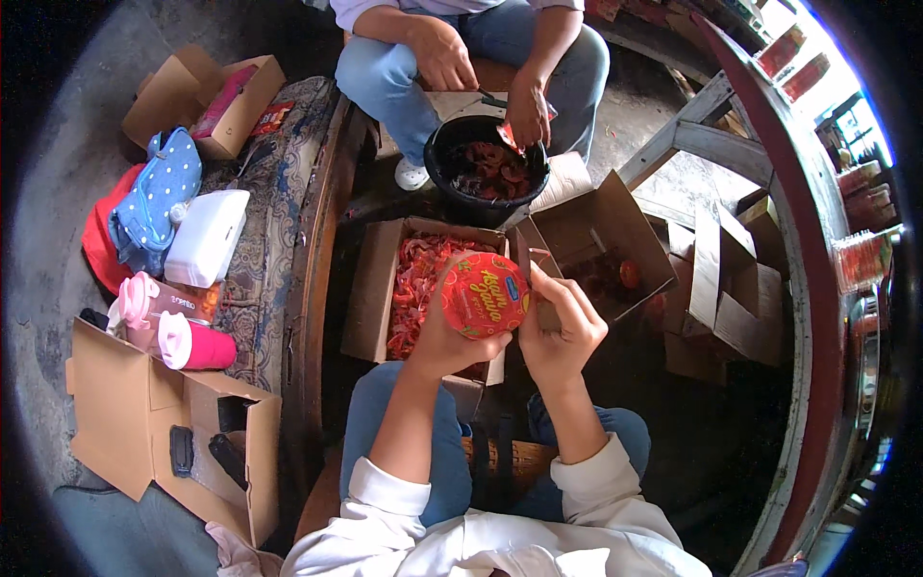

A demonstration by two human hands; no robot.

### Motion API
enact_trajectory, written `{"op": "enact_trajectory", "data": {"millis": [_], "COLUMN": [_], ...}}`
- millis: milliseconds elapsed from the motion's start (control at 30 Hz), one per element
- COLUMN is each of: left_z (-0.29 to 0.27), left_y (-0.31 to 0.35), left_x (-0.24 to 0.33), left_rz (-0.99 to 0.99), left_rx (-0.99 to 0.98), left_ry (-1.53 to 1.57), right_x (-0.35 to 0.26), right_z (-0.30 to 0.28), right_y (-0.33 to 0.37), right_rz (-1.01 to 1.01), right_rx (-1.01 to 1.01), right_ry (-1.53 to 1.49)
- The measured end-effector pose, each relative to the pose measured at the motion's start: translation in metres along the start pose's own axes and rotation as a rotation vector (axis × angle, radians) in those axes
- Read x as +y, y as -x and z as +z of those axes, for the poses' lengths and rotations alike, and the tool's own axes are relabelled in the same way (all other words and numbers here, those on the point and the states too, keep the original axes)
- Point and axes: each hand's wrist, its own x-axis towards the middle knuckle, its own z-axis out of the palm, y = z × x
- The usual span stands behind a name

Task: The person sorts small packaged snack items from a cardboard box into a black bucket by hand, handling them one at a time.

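My left hand (447,332) grips a round red tub (481,296) with a printed lid, its top facing up. My right hand (567,322) is closed at the tub's right edge, pinching a thin dark blade-like tool (523,258) that stands upright against the rim. Its lower end is hidden by my fingers. Directly beneath is a cardboard box (373,288) filled with red and orange wrapper scraps (415,274).
Opposite, a seated person holds a red-and-white packet (514,137) over a black bucket (442,188) of dark reddish pieces. An open box (601,231) stands right of mine. A wooden frame (817,221) rises at right; a patterned bench (274,216) with bags and tumblers lies left.
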Motion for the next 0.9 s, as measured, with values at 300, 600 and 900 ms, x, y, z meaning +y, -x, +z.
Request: {"op": "enact_trajectory", "data": {"millis": [300,600,900], "left_z": [-0.013,-0.016,-0.004], "left_y": [-0.001,-0.006,-0.006], "left_x": [-0.006,-0.013,0.000], "left_rz": [0.049,0.082,0.063], "left_rx": [0.104,0.211,0.261], "left_ry": [0.127,0.111,0.089], "right_x": [-0.011,-0.014,-0.015], "right_z": [0.000,0.003,0.011], "right_y": [-0.004,0.000,0.005], "right_rz": [0.133,0.026,-0.069], "right_rx": [0.037,0.002,0.010], "right_ry": [-0.108,-0.077,-0.015]}}
